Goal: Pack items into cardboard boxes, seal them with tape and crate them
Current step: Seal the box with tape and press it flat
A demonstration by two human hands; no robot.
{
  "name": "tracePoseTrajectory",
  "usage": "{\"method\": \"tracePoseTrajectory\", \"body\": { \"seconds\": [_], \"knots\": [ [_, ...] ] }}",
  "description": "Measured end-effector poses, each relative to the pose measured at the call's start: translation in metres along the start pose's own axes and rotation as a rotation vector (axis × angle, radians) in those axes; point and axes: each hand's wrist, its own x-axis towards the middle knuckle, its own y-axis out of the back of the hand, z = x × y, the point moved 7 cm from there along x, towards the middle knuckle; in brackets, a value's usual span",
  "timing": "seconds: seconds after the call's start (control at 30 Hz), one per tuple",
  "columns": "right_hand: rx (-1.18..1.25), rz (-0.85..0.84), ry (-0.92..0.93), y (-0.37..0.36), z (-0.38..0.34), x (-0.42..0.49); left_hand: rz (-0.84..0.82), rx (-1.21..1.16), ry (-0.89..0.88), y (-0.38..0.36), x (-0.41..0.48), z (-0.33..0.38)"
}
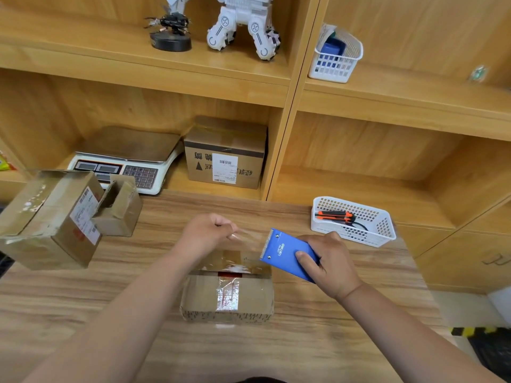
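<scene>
Below both hands, taped box.

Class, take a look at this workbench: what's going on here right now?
A person is taping a cardboard box on the wooden table. The right hand holds a blue tape dispenser; the left hand pinches the end of a strip of clear tape pulled from it. The strip is stretched above the box, not yet stuck down. The box's front already carries tape. An orange utility knife lies in a white basket to the right.
</scene>
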Motion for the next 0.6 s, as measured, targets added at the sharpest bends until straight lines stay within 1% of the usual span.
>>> {"method": "tracePoseTrajectory", "body": {
  "seconds": [0.1, 0.2, 0.37, 0.43, 0.5, 0.57, 0.6],
  "knots": [
    [-0.012, -0.021, 0.003, 0.002, 0.001, 0.002, -0.027, 0.018, 0.013, 0.002, 0.0, 0.002],
    [-0.075, -0.032, -0.009, 0.003, 0.006, 0.001, -0.005, -0.013, 0.033, 0.012, 0.003, 0.0],
    [-0.15, -0.041, -0.041, 0.003, 0.015, -0.005, -0.05, 0.05, 0.005, 0.017, 0.004, 0.005],
    [-0.224, -0.079, -0.063, -0.003, 0.016, -0.003, -0.014, 0.045, -0.023, 0.016, 0.003, 0.007],
    [-0.326, -0.147, -0.095, -0.014, 0.018, -0.001, 0.04, 0.091, -0.058, 0.014, 0.0, 0.01],
    [-0.404, -0.16, -0.134, -0.021, 0.019, 0.0, 0.131, 0.206, -0.114, 0.011, -0.006, 0.015],
    [-0.427, -0.145, -0.156, -0.023, 0.02, 0.001, 0.181, 0.302, -0.156, 0.009, -0.009, 0.019]
  ]
}}
